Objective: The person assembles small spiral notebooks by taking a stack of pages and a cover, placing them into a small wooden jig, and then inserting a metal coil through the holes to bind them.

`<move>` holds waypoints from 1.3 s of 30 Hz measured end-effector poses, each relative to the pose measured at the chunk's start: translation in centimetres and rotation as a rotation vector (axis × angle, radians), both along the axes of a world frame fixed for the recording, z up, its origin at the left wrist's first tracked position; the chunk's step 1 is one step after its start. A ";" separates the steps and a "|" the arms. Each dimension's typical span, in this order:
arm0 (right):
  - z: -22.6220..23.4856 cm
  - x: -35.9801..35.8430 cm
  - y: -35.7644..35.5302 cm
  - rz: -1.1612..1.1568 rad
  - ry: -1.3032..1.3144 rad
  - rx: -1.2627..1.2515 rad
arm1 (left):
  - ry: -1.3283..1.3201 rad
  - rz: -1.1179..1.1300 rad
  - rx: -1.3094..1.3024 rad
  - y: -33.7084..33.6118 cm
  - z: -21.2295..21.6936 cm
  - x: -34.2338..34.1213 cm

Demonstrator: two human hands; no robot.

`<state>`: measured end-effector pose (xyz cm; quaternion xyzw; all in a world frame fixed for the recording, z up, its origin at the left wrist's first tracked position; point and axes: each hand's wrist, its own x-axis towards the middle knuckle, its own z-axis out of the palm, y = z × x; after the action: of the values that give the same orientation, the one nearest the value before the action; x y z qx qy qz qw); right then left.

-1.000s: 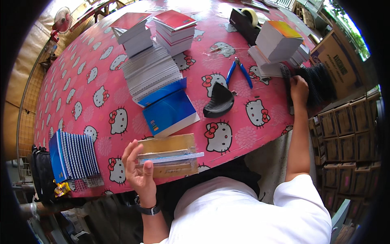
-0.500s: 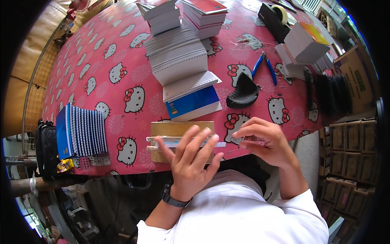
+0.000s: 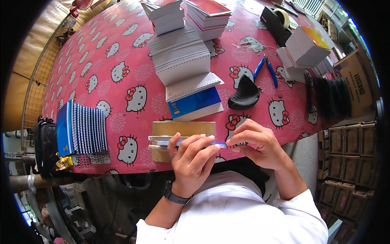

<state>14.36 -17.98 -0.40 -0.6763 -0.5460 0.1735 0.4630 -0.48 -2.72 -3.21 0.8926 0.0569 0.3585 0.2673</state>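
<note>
At the table's near edge lies a wooden block jig (image 3: 183, 128) with a pale rail across it. A thin blue-edged notepad (image 3: 218, 143) rests edge-up along this rail. My left hand (image 3: 193, 157), with a black watch on its wrist, has its fingers curled over the notepad and thumb against it. At the pad's right end, my right hand (image 3: 260, 145) is closed in a pinch; what its fingertips hold is too small to make out. Just beyond the jig sits a blue-covered notepad (image 3: 195, 102) at the foot of a leaning row of punched paper pads (image 3: 185, 61).
Bound blue notebooks (image 3: 87, 129) stand stacked at left beside a black bag (image 3: 46, 146). Right of the pads lie a black curved holder (image 3: 244, 93) and blue-handled pliers (image 3: 266, 71). Farther right are a tape dispenser (image 3: 276, 24), paper stacks (image 3: 304, 49) and black wire coils (image 3: 335, 95).
My left hand has come down from spread fingers onto the notepad. My right hand has shifted left to the pad's right end, its fingertips drawn together.
</note>
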 end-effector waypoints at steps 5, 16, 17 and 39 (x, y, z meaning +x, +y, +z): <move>0.7 -0.3 0.0 0.006 0.234 -0.207 | 0.066 0.012 -0.041 -0.6 0.9 0.2; -0.8 5.3 1.1 -0.282 -0.469 -0.013 | 0.164 -0.058 0.087 -0.5 1.0 0.3; -1.0 6.0 1.3 -0.344 -0.659 0.003 | 0.160 -0.055 0.086 -0.4 1.1 0.4; -2.8 7.3 1.2 -0.278 -0.449 -0.469 | 0.188 -0.150 0.180 0.7 2.8 1.4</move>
<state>21.67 -16.82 -3.24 -0.8534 -0.4822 0.0764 0.1826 0.92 -2.00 -0.42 0.9443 -0.0176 0.2560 0.2060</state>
